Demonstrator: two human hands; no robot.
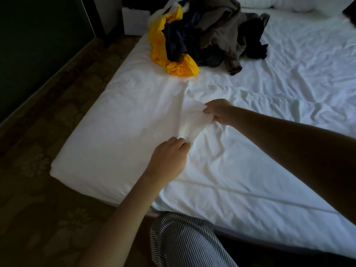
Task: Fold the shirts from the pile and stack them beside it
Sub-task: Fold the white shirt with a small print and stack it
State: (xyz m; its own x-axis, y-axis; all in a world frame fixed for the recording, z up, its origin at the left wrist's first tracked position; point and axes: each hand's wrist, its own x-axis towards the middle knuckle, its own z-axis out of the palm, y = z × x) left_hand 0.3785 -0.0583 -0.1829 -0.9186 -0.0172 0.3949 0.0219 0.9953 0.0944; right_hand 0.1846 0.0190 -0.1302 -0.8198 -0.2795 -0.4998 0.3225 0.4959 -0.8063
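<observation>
A white-sheeted bed (269, 116) fills the room, and everything sits relative to it: the pile of shirts (208, 33), dark with one yellow piece, lies toward its far end. Nearer its foot a white shirt (192, 116) lies spread on the sheet. The right hand (219, 112) pinches a fold of it, and the left hand (167, 158) grips the same bunched cloth just below.
</observation>
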